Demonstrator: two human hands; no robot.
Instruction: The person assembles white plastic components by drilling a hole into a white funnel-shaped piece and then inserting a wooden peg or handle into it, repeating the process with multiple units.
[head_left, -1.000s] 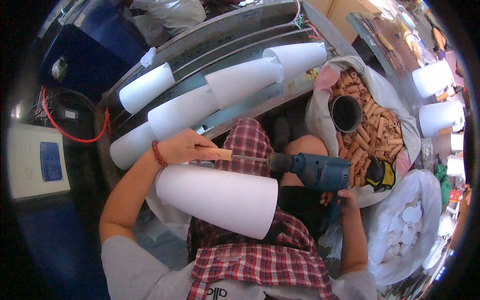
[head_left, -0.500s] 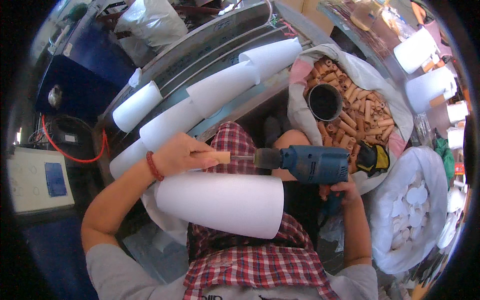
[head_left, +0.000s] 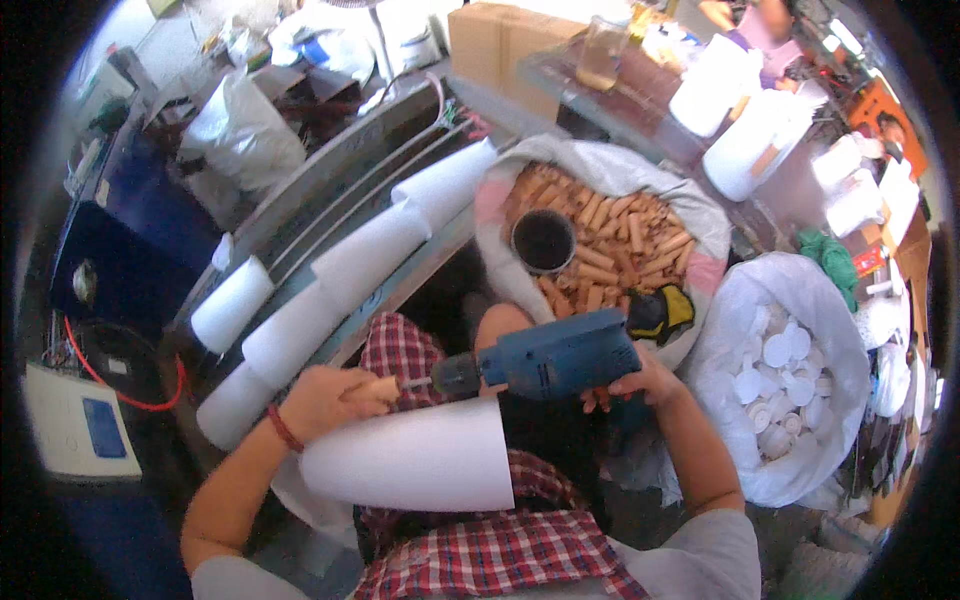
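My left hand pinches a short tan tube between thumb and fingers. In my right hand is a blue electric drill, gripped by its handle. The drill's black chuck and thin bit point left at the tube's end; whether the tip is inside cannot be made out. Across my lap, below the tube, lies a white tapered roll, its narrower end near my left wrist. My checked apron is under it.
Several white rolls lie end to end in a metal trough at left. Ahead is a sack of tan tubes holding a dark round can. A bag of white discs stands at right. Another person is at the far table.
The view has swung up and right, so the sack and trough sit further left. The drill now slants, its rear end higher than the chuck. Both hands keep their holds.
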